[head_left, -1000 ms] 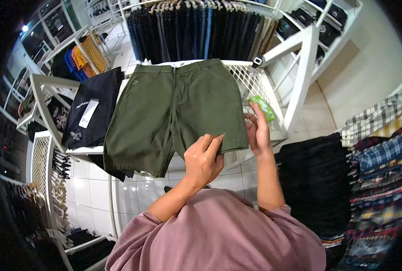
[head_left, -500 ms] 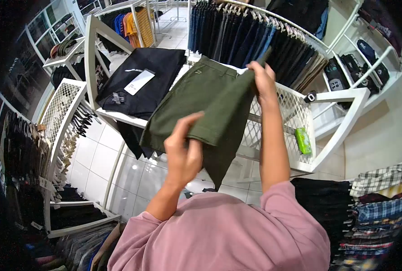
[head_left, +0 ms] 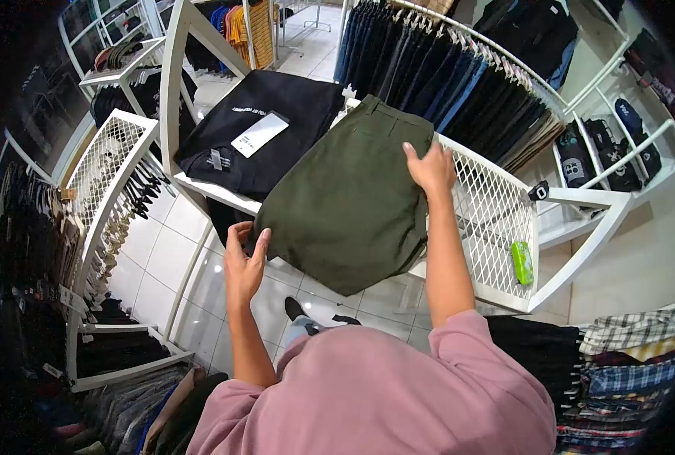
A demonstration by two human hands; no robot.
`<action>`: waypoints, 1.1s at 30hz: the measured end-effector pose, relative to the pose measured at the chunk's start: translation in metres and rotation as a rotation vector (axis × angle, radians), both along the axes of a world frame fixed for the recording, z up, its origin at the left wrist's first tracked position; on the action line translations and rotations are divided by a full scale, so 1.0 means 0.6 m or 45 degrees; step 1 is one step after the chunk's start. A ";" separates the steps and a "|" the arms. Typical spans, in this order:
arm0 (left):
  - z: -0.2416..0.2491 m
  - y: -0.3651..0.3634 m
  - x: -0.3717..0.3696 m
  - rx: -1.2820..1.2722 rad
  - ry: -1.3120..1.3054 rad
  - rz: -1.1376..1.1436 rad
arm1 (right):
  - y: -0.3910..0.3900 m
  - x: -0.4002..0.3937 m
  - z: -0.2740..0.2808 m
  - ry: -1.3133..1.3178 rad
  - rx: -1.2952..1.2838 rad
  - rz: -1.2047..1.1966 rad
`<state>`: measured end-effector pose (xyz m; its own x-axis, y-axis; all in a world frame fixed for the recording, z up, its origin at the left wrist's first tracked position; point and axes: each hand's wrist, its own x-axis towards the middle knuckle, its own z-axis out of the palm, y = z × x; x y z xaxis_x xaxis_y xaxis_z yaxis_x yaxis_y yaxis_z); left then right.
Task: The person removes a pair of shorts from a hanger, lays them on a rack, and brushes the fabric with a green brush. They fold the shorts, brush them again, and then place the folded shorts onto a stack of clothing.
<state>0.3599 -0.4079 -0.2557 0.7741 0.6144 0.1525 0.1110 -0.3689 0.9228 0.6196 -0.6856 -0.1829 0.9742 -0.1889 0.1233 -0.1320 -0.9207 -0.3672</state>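
A pair of olive-green shorts [head_left: 349,197] lies spread on the white mesh rack, waistband at the far end and lower edge hanging over the near side. My left hand [head_left: 245,262] is beside the lower left corner of the shorts, thumb and fingers apart. At the right edge, just below the waistband, my right hand [head_left: 432,168] has its thumb and fingers spread against the cloth; its fingertips are partly hard to see. Left of the shorts lies a folded black T-shirt [head_left: 307,106] with a white tag [head_left: 260,134] on top.
The white mesh rack [head_left: 496,220] holds a green packet [head_left: 521,262] at its right end. Hanging jeans [head_left: 398,61] line a rail behind it. Another rack with hangers [head_left: 142,193] stands left; folded plaid shirts [head_left: 633,371] are stacked at lower right.
The shorts, lifted and folded over at the right side before, now lie flatter on the rack. My left hand has moved left to their corner; my right hand has come down a little.
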 end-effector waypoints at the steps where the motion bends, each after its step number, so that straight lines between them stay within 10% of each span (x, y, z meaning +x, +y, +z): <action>1: 0.009 -0.002 0.007 -0.152 0.033 -0.020 | -0.010 0.009 -0.006 0.050 -0.022 -0.029; 15: -0.003 0.030 0.020 -1.410 -0.048 -0.464 | -0.012 0.036 -0.035 0.130 0.060 -0.067; 26: 0.085 -0.001 -0.013 -1.132 -0.130 -0.463 | -0.057 0.043 0.070 -0.998 0.403 0.238; 33: 0.046 -0.057 0.045 -0.485 0.370 -0.806 | -0.211 0.074 0.039 -0.108 0.013 0.130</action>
